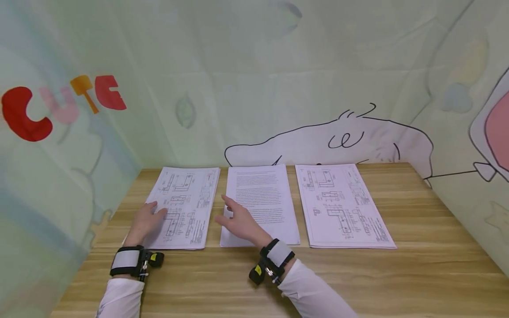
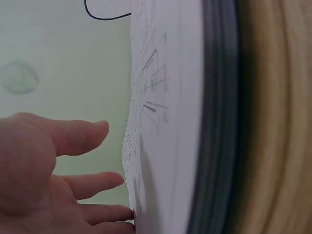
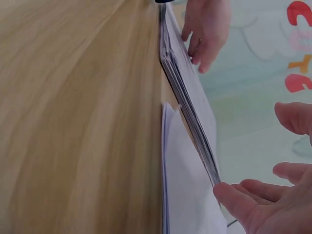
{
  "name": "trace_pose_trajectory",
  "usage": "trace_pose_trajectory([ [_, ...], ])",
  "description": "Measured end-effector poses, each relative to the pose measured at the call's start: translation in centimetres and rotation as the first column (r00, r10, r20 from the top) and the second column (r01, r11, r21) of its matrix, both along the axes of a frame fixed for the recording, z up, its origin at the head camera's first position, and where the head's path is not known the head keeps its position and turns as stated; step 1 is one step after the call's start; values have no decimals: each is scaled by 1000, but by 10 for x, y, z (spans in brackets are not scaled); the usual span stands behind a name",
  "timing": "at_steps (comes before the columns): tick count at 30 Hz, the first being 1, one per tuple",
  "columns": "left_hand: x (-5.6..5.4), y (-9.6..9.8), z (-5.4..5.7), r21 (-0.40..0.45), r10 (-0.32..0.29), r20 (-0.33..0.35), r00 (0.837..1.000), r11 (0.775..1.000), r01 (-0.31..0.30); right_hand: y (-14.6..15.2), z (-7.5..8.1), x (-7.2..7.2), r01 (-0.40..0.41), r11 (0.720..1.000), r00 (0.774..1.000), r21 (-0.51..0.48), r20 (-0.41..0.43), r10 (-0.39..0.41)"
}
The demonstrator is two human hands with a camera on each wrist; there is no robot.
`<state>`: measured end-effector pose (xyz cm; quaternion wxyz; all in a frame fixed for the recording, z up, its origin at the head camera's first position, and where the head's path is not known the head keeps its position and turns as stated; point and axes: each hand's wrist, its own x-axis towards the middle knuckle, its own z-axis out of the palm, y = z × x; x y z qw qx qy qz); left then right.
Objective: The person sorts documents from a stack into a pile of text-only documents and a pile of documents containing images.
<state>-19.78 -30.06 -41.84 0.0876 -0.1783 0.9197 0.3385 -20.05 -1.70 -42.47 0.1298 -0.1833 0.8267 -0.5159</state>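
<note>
On the brown wood-grained table (image 1: 397, 282), twelve o'clock is taken toward the pale green printed cloth backdrop (image 1: 238, 88). At ten o'clock lies a thick stack of white paper sheets printed with line drawings (image 1: 207, 185). Over its eight o'clock side the bare left hand (image 1: 145, 221) is held, its thumb and fingers spread apart and nothing gripped; the lower fingertips seem to meet the paper, though contact cannot be confirmed. At twelve o'clock lies a white paper stack covered in typed text (image 1: 260, 190). Above its eight o'clock side the bare right hand (image 1: 240, 223) is poised, with fingers and thumb apart and nothing held; whether paper is brushed cannot be told. At two o'clock lies a second white stack of drawing sheets (image 1: 338, 198), touched by neither hand.

The drawing stack on the left can be expected to feel fairly weighty as a block, yet floppy and prone to fanning, since its sheets appear loose. Its long edges, at three and nine o'clock, would best be pinched between thumb and fingers. The typed stack looks thinner and lighter; its lifted near corner could be creased easily.
</note>
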Motion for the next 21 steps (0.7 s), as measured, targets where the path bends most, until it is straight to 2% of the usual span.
trace_pose_trajectory([
  [4,0,0,-1,29,17,16,1000,999,-17,-12,0,0,18,999,994,-38,112,-13],
  [8,0,0,-2,41,23,28,999,999,-25,-20,-2,-1,62,989,961,-138,277,-22],
  [10,0,1,-2,38,16,36,999,999,-17,-24,-4,-2,74,978,943,-195,333,-5],
  [16,0,5,-1,7,-17,44,999,1000,16,-31,-11,-9,93,939,908,-330,416,56],
  [21,0,12,2,8,-19,42,999,1000,19,-33,-16,-9,151,925,888,-350,458,28],
])
